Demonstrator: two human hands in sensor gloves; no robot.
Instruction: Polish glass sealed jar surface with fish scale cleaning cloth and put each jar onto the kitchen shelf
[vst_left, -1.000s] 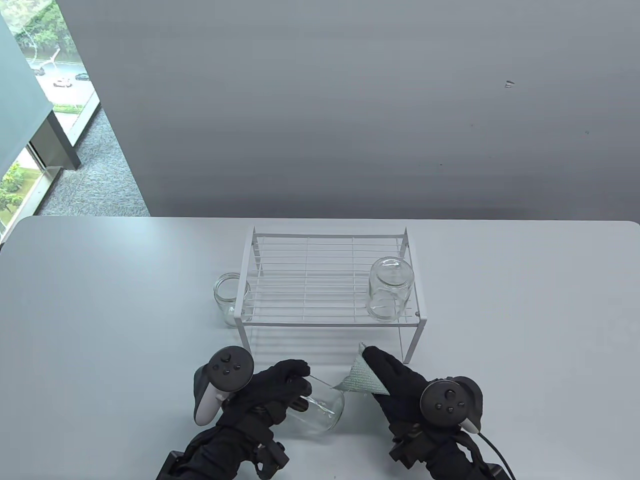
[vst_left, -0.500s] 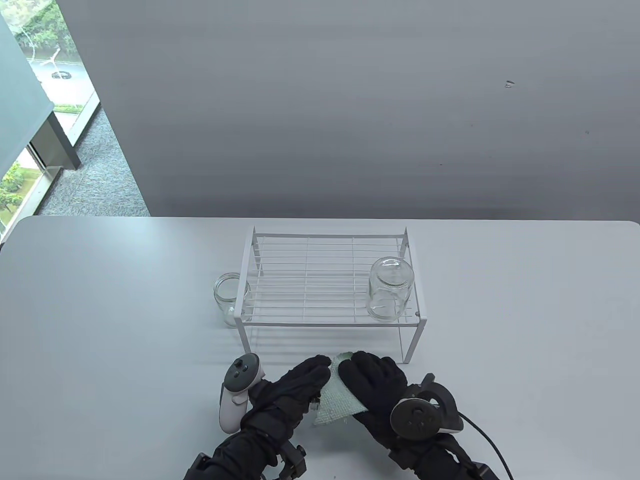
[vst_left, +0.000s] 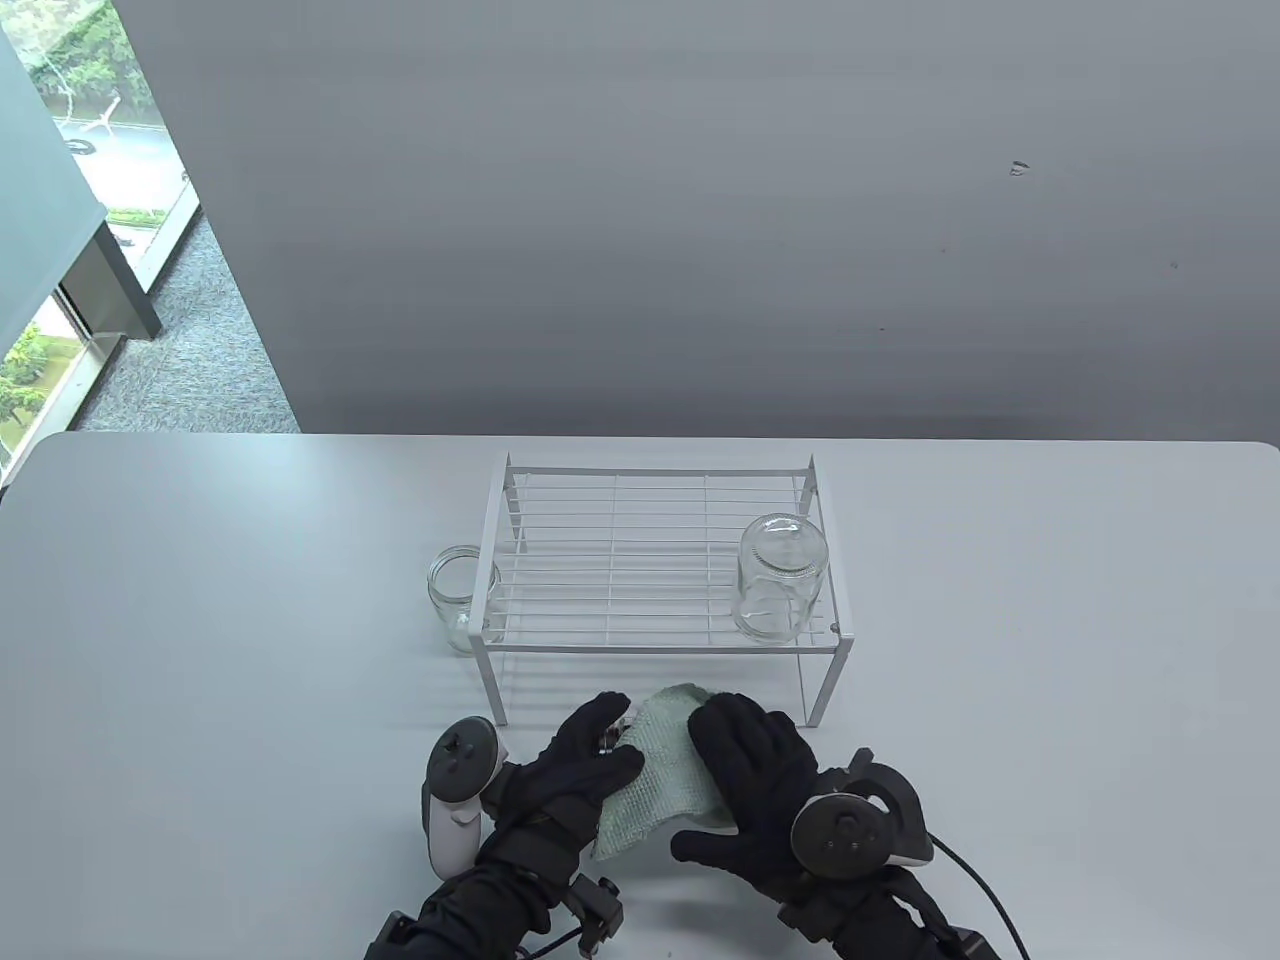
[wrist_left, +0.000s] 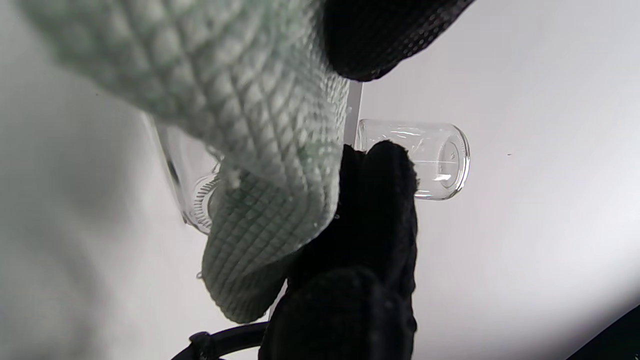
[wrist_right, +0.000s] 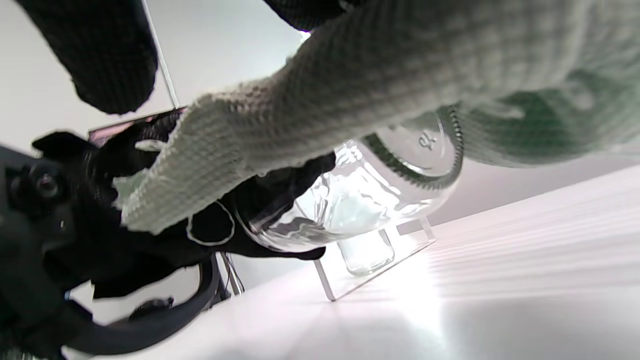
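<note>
My left hand (vst_left: 575, 765) grips a clear glass jar (wrist_right: 350, 210) lying on its side just above the table in front of the shelf. The table view hides the jar under the cloth. Its threaded mouth (wrist_right: 425, 150) shows in the right wrist view. A pale green fish scale cloth (vst_left: 655, 780) is draped over the jar. My right hand (vst_left: 750, 780) lies over the cloth and presses it on the glass, thumb spread to the side. A second jar (vst_left: 782, 578) stands on the right end of the white wire shelf (vst_left: 620, 560). A third jar (vst_left: 462, 595) stands on the table by the shelf's left leg.
The shelf's front legs (vst_left: 492, 690) stand just beyond my fingers. The grey table (vst_left: 1050, 650) stretches wide on both sides. A cable (vst_left: 985, 900) trails from my right wrist.
My right hand has swung left with the cloth and laid it over the jar in my left hand. The cloth now covers the jar, and both hands have drawn together.
</note>
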